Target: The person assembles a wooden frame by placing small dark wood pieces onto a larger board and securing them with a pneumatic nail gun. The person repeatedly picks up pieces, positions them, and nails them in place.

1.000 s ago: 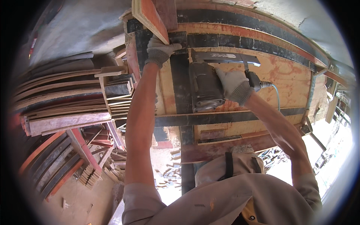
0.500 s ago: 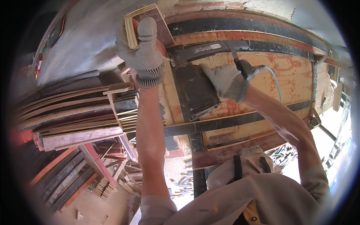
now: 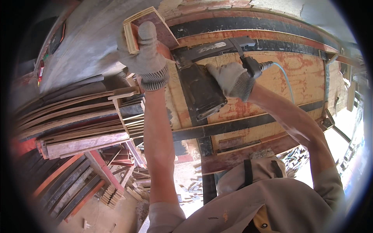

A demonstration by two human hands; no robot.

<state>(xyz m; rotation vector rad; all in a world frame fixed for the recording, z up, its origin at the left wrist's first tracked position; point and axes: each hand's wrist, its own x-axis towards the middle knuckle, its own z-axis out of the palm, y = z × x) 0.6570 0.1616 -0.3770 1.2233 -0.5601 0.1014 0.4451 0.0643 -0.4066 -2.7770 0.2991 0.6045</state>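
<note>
My gloved left hand (image 3: 145,56) grips a short plywood piece (image 3: 157,25) made of boards joined at an angle, near the far left end of the workbench. The thumb lies along its near side; the other fingers are partly hidden. In my gloved right hand (image 3: 230,80) is a black pneumatic nail gun (image 3: 204,91), held by its handle. The gun's nose end lies close to the plywood piece; whether they touch I cannot tell. A light blue air hose (image 3: 286,77) runs from the handle's fitting across the bench.
The workbench (image 3: 295,73) has a stained plywood top crossed by dark strips. Stacked wooden boards (image 3: 74,112) lie to its left, with more curved dark and orange boards (image 3: 66,186) lower down. Scattered wood pieces (image 3: 297,159) lie on the floor at the right.
The nail gun and the plywood piece have shifted very slightly up and left in the picture. Both hands keep their grips.
</note>
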